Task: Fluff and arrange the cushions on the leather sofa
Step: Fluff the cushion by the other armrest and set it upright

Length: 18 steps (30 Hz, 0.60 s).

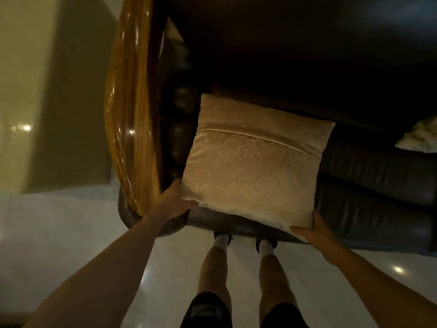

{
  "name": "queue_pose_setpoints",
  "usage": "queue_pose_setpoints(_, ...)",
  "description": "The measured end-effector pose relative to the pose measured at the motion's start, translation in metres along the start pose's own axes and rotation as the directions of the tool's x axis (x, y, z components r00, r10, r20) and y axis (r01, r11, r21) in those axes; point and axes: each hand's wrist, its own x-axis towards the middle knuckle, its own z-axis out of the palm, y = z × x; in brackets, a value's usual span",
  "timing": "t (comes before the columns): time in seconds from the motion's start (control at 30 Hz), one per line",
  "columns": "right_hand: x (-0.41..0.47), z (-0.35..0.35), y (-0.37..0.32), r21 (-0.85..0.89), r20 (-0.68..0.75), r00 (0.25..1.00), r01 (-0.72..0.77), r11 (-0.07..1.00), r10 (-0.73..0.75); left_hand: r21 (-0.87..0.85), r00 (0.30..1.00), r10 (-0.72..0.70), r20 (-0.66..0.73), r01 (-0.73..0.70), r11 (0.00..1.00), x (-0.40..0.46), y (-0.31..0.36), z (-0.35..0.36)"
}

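Observation:
A square beige cushion (253,159) with a swirl pattern and a seam across its upper part is held over the left end of the dark leather sofa (369,166). My left hand (175,200) grips its near left corner. Its near right corner sits in my right hand (316,230). A second pale cushion (421,138) lies on the seat at the far right, cut off by the frame edge.
The sofa's glossy wooden armrest (132,110) curves along the left of the cushion. Pale shiny floor (71,233) spreads below. My legs and feet stand close to the sofa's front edge. A yellowish wall is at the left.

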Motion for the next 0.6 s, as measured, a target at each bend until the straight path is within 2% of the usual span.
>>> queue_pose_setpoints(0.13, -0.001, 0.0, -0.002, 0.026, -0.093, 0.995, 0.039, 0.999, -0.036, -0.039, 0.998, -0.006, -0.059, 0.003, 0.999, -0.011, 0.009, 0.011)
queue_pose_setpoints(0.23, -0.016, -0.01, -0.011, 0.028, -0.152, 0.987, 0.045, 0.999, -0.041, 0.061, 0.997, 0.016, -0.072, -0.012, 0.998, -0.026, 0.024, 0.026)
queue_pose_setpoints(0.33, -0.026, -0.022, -0.012, 0.078, -0.194, 0.971, 0.158, 0.984, -0.14, -0.178, 0.995, 0.004, -0.098, -0.021, 0.984, -0.033, 0.034, 0.042)
queue_pose_setpoints(0.43, -0.038, -0.038, -0.011, 0.1, -0.247, 0.951, 0.214, 0.972, -0.184, -0.133, 0.991, -0.037, -0.132, 0.02, 0.991, -0.05, 0.049, 0.05)
queue_pose_setpoints(0.6, -0.05, -0.071, -0.012, 0.026, -0.297, 0.879, 0.399, 0.917, -0.374, -0.268, 0.958, 0.104, -0.266, -0.177, 0.947, -0.084, 0.076, 0.046)
